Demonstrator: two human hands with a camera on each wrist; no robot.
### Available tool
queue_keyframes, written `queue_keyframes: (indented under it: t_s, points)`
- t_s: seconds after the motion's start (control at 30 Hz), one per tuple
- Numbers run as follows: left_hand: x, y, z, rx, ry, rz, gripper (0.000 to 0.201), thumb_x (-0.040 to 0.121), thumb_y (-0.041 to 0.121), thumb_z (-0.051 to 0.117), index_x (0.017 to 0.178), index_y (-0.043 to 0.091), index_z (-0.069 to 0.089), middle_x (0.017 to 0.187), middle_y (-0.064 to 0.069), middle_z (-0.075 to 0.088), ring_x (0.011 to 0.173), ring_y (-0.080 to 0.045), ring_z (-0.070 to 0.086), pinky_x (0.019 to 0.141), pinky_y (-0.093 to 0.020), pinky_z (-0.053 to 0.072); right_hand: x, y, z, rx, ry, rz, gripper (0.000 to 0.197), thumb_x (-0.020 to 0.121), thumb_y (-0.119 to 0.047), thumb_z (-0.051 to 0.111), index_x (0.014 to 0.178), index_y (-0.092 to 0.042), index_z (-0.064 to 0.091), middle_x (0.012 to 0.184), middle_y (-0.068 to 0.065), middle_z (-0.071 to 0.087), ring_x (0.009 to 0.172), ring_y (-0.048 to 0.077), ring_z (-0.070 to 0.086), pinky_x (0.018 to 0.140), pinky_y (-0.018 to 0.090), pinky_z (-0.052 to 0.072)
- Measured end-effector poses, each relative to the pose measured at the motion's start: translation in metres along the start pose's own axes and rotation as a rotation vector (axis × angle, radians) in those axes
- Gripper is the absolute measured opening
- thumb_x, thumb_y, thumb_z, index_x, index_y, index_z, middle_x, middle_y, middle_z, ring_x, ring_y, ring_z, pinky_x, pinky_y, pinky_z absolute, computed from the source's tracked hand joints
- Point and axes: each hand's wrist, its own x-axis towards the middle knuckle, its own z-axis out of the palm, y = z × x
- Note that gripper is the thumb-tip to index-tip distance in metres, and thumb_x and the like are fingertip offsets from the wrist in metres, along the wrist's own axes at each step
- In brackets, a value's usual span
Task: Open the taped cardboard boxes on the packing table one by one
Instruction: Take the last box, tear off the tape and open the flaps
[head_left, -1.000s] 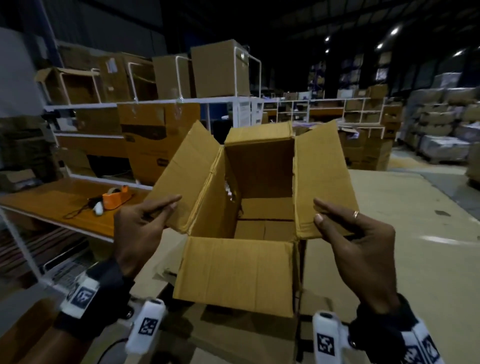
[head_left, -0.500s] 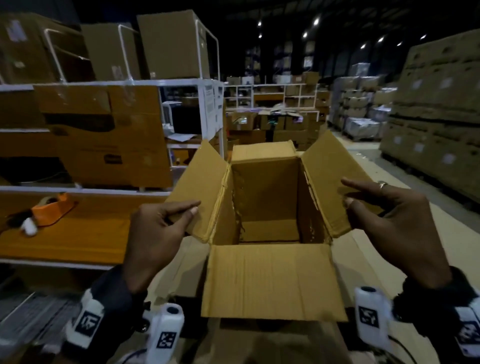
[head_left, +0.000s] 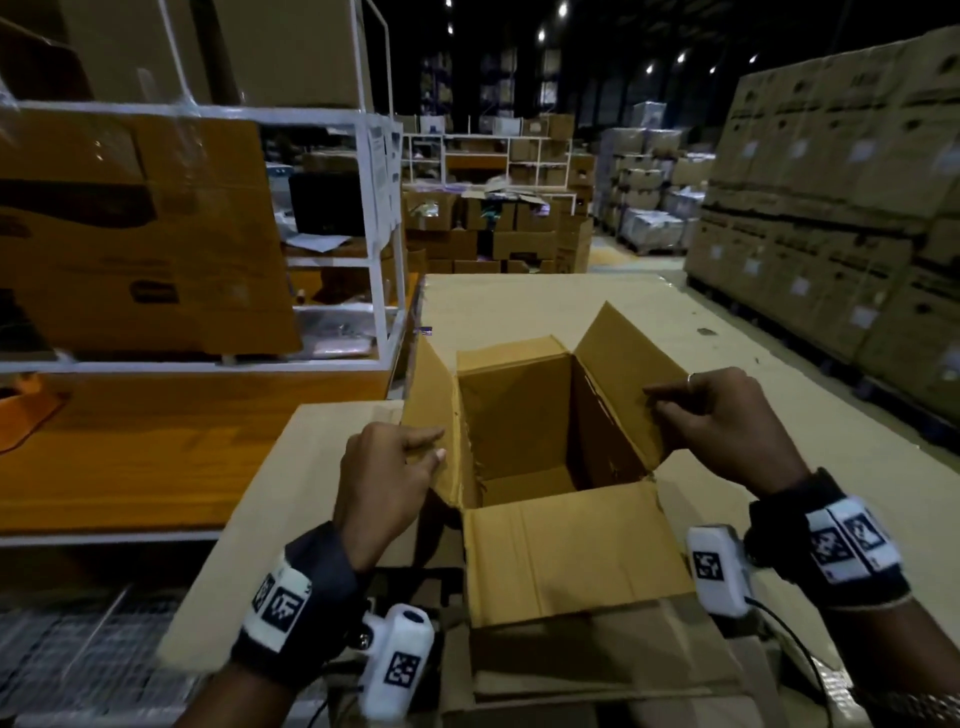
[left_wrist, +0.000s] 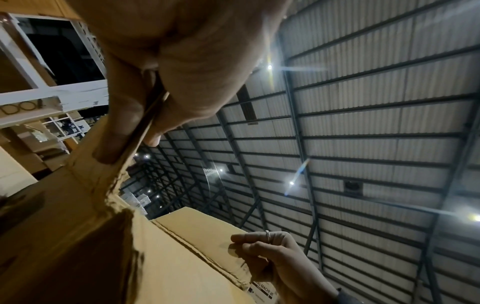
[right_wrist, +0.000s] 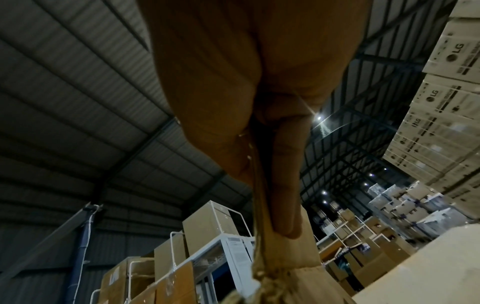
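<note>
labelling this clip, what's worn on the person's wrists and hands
Both wrists carry dark fabric bands with white blocks printed with black square-patterned markers. A white camera pod with its own marker and a thin dark cable sits under each wrist. A thin silver ring is on one right-hand finger.

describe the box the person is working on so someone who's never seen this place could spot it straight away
Start from the tall white metal shelving rack stacked with cartons on the left; in front of it, to the right, lie flat sheets of pale cardboard. Over them is the small open brown cardboard box, held up by its side flaps by the left hand and right hand. Unlike the sealed cartons around, its flaps are spread and its inside looks empty.
</note>
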Motion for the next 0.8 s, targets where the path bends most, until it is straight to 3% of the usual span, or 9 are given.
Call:
queue_keyframes:
  t_s: [0.27, 0.43, 0.53, 0.63, 0.73, 0.8]
  points:
    - [-0.001, -0.005, 0.006, -0.088, 0.005, -0.009, 0.029, 0.088, 0.02, 0.078, 0.116, 0.021, 0.076, 0.12, -0.003, 0.073, 0.102, -0.014, 0.069, 0.085, -0.042, 0.062, -0.002, 0.013, 0.006, -0.037, -0.022, 0.037, 0.02, 0.095, -0.012, 0.066, 0.113, -0.013, 0.075, 0.098, 0.001, 0.077, 0.081, 0.006, 0.071, 0.078, 0.035, 0.063]
    - [-0.009, 0.007, 0.019, -0.081, -0.006, 0.034, 0.034, 0.089, 0.021, 0.076, 0.123, 0.023, 0.072, 0.12, 0.004, 0.072, 0.102, -0.006, 0.067, 0.089, -0.037, 0.061, -0.018, 0.026, 0.01, -0.135, -0.067, 0.081, 0.015, 0.093, -0.01, 0.066, 0.103, -0.014, 0.077, 0.086, 0.0, 0.075, 0.076, 0.009, 0.07, 0.074, 0.037, 0.062]
    - [-0.009, 0.002, 0.02, -0.089, 0.01, 0.0, 0.033, 0.088, 0.023, 0.077, 0.121, 0.024, 0.073, 0.12, 0.002, 0.072, 0.101, -0.009, 0.067, 0.088, -0.039, 0.061, -0.023, 0.035, 0.007, -0.033, -0.057, 0.143, 0.012, 0.094, -0.01, 0.067, 0.099, -0.014, 0.077, 0.08, -0.005, 0.073, 0.072, 0.007, 0.071, 0.071, 0.032, 0.062]
    - [-0.011, -0.016, 0.018, -0.204, 0.003, -0.093, 0.031, 0.087, 0.023, 0.077, 0.118, 0.025, 0.075, 0.12, 0.0, 0.072, 0.098, -0.012, 0.071, 0.086, -0.042, 0.062, -0.021, 0.046, 0.009, 0.156, -0.06, 0.223, 0.014, 0.095, -0.008, 0.066, 0.103, -0.008, 0.078, 0.085, 0.002, 0.075, 0.072, 0.007, 0.073, 0.068, 0.029, 0.063]
    - [-0.019, -0.03, 0.017, -0.366, -0.022, -0.209, 0.033, 0.088, 0.017, 0.076, 0.12, 0.023, 0.074, 0.121, -0.002, 0.071, 0.079, -0.009, 0.075, 0.08, -0.042, 0.064, -0.026, 0.054, 0.012, 0.343, -0.051, 0.263, 0.019, 0.097, -0.002, 0.062, 0.106, -0.008, 0.078, 0.087, 0.005, 0.073, 0.071, 0.001, 0.069, 0.062, 0.019, 0.057]
    - [-0.024, -0.036, 0.018, -0.5, -0.031, -0.283, 0.039, 0.088, 0.012, 0.076, 0.126, 0.02, 0.071, 0.126, -0.003, 0.065, 0.08, -0.013, 0.076, 0.079, -0.042, 0.064, -0.032, 0.063, 0.015, 0.435, -0.033, 0.304, 0.021, 0.097, -0.003, 0.062, 0.105, -0.012, 0.079, 0.095, 0.011, 0.075, 0.082, 0.012, 0.07, 0.067, 0.03, 0.061]
